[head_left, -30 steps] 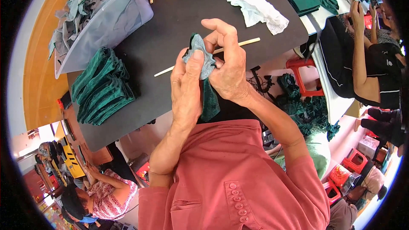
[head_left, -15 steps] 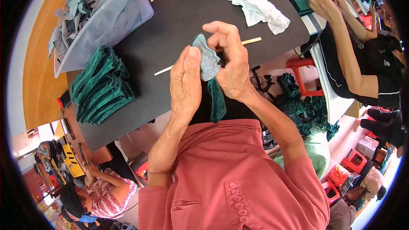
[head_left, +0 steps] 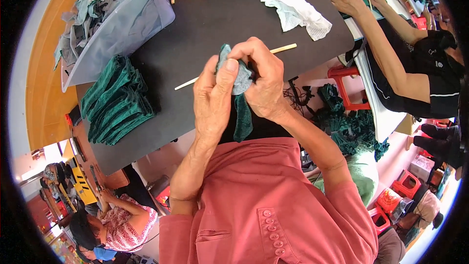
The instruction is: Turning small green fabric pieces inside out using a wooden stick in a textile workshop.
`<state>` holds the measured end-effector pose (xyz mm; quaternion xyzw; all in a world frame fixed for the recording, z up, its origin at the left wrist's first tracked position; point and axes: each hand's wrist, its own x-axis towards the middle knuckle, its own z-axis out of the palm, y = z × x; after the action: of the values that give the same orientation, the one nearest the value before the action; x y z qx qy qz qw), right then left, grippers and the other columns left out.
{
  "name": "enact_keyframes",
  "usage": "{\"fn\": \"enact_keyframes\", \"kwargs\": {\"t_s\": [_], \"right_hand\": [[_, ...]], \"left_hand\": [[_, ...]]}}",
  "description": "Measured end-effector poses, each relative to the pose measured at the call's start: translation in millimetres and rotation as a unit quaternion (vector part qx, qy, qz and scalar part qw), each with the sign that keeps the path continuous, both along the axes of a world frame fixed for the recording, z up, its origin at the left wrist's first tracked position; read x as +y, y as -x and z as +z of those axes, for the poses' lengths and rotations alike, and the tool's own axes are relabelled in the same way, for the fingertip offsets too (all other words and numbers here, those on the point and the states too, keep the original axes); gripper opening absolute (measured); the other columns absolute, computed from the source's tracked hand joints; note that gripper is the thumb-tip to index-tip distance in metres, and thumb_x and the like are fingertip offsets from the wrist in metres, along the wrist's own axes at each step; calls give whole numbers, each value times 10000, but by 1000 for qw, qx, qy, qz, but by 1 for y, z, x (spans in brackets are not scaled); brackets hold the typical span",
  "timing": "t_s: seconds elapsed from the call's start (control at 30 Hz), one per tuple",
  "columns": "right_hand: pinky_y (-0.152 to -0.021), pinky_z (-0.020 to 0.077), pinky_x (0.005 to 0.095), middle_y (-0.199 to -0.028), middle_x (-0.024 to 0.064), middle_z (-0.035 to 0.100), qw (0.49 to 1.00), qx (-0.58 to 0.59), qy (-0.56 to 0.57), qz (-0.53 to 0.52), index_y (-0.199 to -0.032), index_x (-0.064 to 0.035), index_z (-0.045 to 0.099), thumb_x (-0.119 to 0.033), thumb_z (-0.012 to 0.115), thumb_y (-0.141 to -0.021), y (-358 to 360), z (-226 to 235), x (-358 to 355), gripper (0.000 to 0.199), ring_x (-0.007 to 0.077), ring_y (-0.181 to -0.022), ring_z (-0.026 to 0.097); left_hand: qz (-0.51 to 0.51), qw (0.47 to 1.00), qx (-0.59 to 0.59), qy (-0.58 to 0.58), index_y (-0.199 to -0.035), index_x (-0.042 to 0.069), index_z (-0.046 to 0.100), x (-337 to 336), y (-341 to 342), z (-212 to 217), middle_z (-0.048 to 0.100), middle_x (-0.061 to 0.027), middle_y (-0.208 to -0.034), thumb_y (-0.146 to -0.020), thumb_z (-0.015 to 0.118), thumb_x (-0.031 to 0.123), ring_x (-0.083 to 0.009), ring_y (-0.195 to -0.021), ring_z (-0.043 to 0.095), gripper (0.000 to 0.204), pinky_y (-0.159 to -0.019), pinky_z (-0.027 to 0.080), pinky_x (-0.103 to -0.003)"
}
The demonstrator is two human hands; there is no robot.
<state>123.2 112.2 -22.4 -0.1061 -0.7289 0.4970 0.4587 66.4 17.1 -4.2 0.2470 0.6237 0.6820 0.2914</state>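
A narrow dark green velvet strip [head_left: 243,120] hangs down between my hands, its upper part bunched and showing a paler grey-green side. My left hand [head_left: 214,95] grips that bunched part, with the thumb pressed on it. From the other side my right hand [head_left: 266,83] pinches it, fingers curled over the top so their tips are partly hidden. Behind both hands runs a thin pale wooden stick [head_left: 285,48]; its middle is hidden, so I cannot tell whether a hand touches it.
On the dark table [head_left: 205,14] a stack of green velvet pieces [head_left: 117,102] lies to the left, beside a clear plastic bin [head_left: 132,29] of grey-green scraps. A crumpled white cloth [head_left: 298,12] rests at the far right. Another person's hands [head_left: 347,0] work beyond it.
My right fingers have come down from a raised, open curl onto the bunched fabric, closer to my left thumb. The other person's hands have shifted left and one now holds a stick.
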Motion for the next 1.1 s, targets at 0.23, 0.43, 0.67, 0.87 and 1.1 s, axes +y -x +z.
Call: {"fn": "enact_keyframes", "kwargs": {"t_s": [0.23, 0.43, 0.67, 0.87, 1.1], "right_hand": [[-531, 378, 249, -676, 27, 457, 996, -14, 92, 12, -1081, -14, 561, 11, 653, -718, -2, 3, -2, 375, 105, -587, 441], [-550, 403, 253, -699, 43, 491, 999, -25, -23, 29, -1094, -26, 569, -4, 669, -709, -1, -1, 8, 399, 110, -602, 468], [-566, 422, 247, -700, 37, 514, 987, -6, 157, 44, -1070, -20, 588, -52, 695, -724, -3, -2, 0, 363, 109, -614, 493], [-586, 443, 261, -744, 60, 587, 994, -15, 62, 84, -1009, 2, 608, -67, 651, -753, 0, 4, 9, 269, 124, -643, 553], [-571, 437, 271, -728, 65, 565, 996, -40, 27, 80, -885, -13, 597, -49, 651, -732, -5, 5, 10, 165, 150, -615, 559]], "left_hand": [[8, 997, 61, 38, -869, 17, 582, -6, -7, -1, 482, 31, -756, -964, 461, 344, -67, -700, 382, 361, -620, 309, -226], [-33, 991, 111, 71, -827, -3, 560, -4, 5, 17, 454, 18, -685, -967, 454, 329, -72, -645, 357, 376, -571, 311, -245], [-2, 991, 111, 80, -776, 12, 515, -10, -11, 8, 405, 25, -661, -969, 424, 368, -83, -620, 313, 415, -546, 264, -280], [-43, 979, 181, 87, -802, -17, 528, -12, 4, 7, 437, -33, -625, -972, 406, 360, -121, -583, 345, 431, -538, 311, -300], [-97, 974, 176, 105, -834, -31, 569, -17, 11, 9, 497, -60, -635, -952, 455, 279, -150, -566, 419, 351, -538, 373, -310]]}}
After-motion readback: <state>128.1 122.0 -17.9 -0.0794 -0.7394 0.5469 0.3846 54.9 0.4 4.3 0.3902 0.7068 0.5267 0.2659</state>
